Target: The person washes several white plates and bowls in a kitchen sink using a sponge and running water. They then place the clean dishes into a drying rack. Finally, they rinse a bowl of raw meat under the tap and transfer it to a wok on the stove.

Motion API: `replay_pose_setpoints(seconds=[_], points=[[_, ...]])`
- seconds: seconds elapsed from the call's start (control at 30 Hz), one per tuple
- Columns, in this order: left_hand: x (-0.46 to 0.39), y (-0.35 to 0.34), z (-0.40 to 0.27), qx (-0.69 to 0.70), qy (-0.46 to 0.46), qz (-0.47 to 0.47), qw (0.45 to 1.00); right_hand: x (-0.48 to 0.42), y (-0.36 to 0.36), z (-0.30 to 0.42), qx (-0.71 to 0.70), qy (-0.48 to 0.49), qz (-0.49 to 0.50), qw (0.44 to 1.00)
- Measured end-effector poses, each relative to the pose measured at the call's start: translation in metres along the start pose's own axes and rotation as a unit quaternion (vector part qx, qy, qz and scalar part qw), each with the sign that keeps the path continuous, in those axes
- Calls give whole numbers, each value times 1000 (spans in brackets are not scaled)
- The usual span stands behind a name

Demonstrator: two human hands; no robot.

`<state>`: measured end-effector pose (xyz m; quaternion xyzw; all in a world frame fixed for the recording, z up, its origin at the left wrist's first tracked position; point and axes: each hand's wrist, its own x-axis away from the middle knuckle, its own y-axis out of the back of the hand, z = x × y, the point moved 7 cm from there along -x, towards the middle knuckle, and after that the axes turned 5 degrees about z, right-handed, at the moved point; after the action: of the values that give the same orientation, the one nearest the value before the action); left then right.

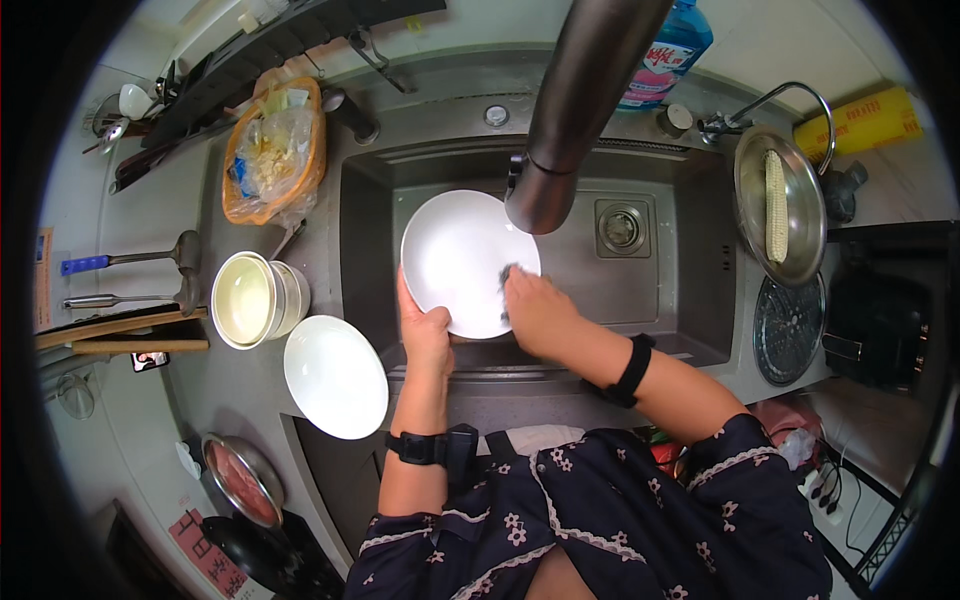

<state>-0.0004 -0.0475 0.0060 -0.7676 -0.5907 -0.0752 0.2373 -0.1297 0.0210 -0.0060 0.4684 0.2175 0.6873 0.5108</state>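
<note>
A white round plate (465,259) is held over the left part of a metal sink (615,292). My left hand (427,330) grips its lower left rim, with the thumb on top. In my right hand (536,307) is a dark grey scrubber (507,281), partly hidden by the fingers and pressed at the plate's right edge. The dark metal faucet (551,165) reaches down over the sink, its head just above and right of the plate.
Left of the sink are a second white plate (336,376), nested bowls (244,300) and an orange basket (319,142) with plastic bags. At right, a metal bowl (802,217) holds a corn cob (776,206). A blue liquid bottle (686,34) stands behind.
</note>
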Motion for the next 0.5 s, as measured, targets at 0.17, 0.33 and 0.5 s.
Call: replay_pose_setpoints(seconds=[0.17,0.33,0.5], points=[[-1,8,-8,-30,5,4,1000,11,21,-2,13,97,14,995],[6,-7,-5,-21,65,41,997,0,50,-31,196,137,-179,954],[11,-14,17,70,135,111,982,-18,55,1,-11,150,-204,967]])
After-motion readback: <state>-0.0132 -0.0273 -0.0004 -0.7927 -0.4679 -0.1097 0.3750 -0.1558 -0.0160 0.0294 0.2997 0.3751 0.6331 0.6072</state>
